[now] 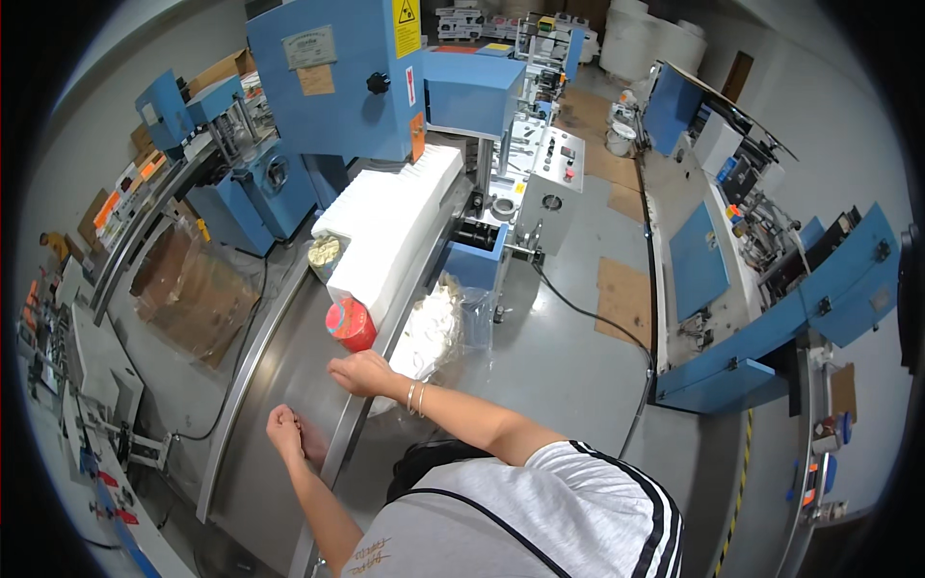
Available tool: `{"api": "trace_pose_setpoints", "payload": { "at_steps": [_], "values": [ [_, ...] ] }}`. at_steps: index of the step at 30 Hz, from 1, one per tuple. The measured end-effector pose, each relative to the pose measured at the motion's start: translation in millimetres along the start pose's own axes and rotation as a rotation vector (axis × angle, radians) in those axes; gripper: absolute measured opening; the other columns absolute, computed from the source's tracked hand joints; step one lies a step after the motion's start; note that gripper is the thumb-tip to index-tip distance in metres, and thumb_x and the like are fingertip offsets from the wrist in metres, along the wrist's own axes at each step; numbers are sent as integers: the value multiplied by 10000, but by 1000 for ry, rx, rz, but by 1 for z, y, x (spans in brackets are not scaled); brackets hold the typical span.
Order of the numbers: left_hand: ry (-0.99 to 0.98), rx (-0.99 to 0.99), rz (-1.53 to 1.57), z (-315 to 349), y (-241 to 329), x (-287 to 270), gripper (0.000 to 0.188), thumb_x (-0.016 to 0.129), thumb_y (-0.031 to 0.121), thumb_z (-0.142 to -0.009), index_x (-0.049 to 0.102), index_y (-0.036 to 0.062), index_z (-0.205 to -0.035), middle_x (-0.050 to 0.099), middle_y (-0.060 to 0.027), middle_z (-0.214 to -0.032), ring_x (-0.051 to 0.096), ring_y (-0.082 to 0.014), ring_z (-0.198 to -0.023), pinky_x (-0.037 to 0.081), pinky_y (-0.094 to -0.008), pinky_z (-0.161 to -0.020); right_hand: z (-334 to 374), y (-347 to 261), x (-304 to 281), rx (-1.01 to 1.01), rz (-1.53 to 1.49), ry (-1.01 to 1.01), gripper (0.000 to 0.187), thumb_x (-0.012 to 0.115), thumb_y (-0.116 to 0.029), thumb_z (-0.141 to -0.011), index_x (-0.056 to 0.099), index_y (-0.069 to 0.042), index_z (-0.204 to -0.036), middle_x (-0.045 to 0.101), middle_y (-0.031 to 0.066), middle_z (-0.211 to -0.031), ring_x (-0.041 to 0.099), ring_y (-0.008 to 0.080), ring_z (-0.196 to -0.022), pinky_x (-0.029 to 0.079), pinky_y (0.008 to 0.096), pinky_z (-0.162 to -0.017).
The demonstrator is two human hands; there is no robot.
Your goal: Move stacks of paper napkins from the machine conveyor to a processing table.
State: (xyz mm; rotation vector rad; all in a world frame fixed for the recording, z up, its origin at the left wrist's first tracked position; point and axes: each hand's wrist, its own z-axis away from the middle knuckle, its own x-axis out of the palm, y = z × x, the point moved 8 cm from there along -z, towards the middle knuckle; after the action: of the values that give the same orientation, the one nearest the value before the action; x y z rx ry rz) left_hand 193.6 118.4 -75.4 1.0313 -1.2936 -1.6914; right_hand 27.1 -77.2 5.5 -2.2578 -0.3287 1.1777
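Left hand (284,430) over metal tray (279,371), right hand (360,373) near red cylinder (351,326); can't tell either grip's state

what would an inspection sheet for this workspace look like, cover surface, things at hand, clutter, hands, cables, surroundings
Surface: long metal tray with raised side rails.
Things at hand: long white stack on the tray, red cylinder at its near end.
Clutter: clear bag of white material beside the tray; cardboard sheet on the floor.
Hands: left hand curled over the tray; right hand near the red cylinder, fingers curled; whether either grips anything cannot be told.
Cables: black cable across the floor.
Surroundings: blue machine ahead, grey control box to its right.
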Motion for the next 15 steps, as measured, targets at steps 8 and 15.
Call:
{"api": "trace_pose_setpoints", "payload": {
  "at_steps": [8,15],
  "values": [
    [-1,20,0,-9,-13,-4,90,555,98,-927,591,19,-953,551,-16,-652,472,-73,-496,361,-217,-411,1,-3,-2,5,4,-19,115,547,-213,-863,604,-121,-902,634,108,-667,628,326,-625,498,448,-571],
    [-5,16,-10,-11,-14,-4,103,558,101,-924,590,18,-976,561,-16,-659,482,-72,-504,373,-214,-427,1,-6,-7,-11,-14,5,107,549,-208,-861,599,-120,-896,631,111,-655,625,328,-611,491,455,-556]
  ]
}}
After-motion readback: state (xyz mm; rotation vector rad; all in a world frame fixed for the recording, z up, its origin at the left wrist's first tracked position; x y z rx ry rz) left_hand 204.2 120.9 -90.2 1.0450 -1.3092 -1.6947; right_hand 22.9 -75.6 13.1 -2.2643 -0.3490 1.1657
